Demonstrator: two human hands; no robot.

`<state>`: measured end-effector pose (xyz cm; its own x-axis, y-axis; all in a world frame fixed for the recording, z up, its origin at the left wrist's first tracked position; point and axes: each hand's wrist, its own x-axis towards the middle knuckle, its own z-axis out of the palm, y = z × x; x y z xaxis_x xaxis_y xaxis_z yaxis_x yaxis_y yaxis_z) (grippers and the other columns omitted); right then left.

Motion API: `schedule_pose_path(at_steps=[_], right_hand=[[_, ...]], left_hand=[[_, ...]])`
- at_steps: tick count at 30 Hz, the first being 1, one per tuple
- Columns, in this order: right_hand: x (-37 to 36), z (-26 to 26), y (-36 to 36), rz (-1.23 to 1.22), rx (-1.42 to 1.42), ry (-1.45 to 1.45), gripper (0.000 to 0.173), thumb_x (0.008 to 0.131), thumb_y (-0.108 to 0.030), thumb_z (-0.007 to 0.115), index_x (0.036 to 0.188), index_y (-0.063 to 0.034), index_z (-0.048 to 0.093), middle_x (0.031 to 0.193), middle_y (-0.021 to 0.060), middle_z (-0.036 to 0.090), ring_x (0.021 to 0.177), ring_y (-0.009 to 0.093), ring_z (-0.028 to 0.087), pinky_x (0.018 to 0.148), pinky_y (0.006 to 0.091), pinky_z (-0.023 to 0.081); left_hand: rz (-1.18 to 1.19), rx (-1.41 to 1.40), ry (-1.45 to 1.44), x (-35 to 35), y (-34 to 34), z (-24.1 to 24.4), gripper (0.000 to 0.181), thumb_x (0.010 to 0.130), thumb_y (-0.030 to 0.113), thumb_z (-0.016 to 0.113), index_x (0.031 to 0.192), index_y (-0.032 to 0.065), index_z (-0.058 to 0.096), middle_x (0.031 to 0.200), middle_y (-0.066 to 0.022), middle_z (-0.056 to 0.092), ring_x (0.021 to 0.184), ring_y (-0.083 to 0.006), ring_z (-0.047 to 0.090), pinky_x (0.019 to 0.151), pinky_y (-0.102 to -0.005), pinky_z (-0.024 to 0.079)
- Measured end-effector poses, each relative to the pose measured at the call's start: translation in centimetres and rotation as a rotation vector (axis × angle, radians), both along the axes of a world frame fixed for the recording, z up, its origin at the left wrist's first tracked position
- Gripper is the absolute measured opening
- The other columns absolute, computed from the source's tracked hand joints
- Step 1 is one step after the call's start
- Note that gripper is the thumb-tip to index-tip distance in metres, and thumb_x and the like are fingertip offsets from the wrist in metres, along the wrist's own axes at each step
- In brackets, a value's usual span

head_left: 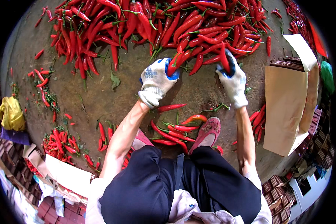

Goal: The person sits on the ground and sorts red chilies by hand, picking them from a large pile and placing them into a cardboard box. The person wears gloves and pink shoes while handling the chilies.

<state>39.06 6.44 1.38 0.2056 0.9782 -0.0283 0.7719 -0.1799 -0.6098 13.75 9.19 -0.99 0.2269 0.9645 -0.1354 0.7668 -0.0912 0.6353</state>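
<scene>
A wide heap of red chili peppers lies on the concrete floor in front of me. My left hand, in a white knit glove with a blue coated palm, is closed around red chilies at the heap's near edge. To its right, my right hand, gloved the same way, pinches one red chili that points up between thumb and fingers. Several loose chilies lie between my feet, one of them partly orange.
At right stands a crate lined with brown paper. Smaller chili piles lie at left and beside my right forearm. A yellow bag is at far left. Stacked brown crates line the lower right; a green bag sits at far right.
</scene>
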Motion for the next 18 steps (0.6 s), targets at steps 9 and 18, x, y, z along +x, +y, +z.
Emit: schedule_pose_path(at_steps=[9, 18], right_hand=[[-0.6, -1.3, -2.1, 0.353, -0.055, -0.246, 0.051, 0.077, -0.025, 0.073, 0.124, -0.0149, 0.057, 0.097, 0.0124, 0.067, 0.088, 0.031, 0.066, 0.077, 0.0390, 0.053], [0.9, -0.3, -5.5, -0.316, -0.397, 0.856, 0.027, 0.086, -0.006, 0.068, 0.113, -0.0008, 0.064, 0.094, -0.0011, 0.067, 0.082, 0.003, 0.057, 0.075, 0.0198, 0.047]], left_hand=[[-0.058, 0.066, 0.116, 1.5, 0.4, -0.2, 0.036, 0.072, 0.028, 0.077, 0.099, 0.0115, 0.061, 0.090, -0.0120, 0.065, 0.078, -0.0343, 0.065, 0.068, -0.0439, 0.052], [0.172, -0.653, -0.373, -5.1, -2.3, 1.6, 0.031, 0.070, 0.025, 0.083, 0.085, 0.0008, 0.069, 0.068, -0.0062, 0.065, 0.062, -0.0138, 0.060, 0.058, -0.0295, 0.047]])
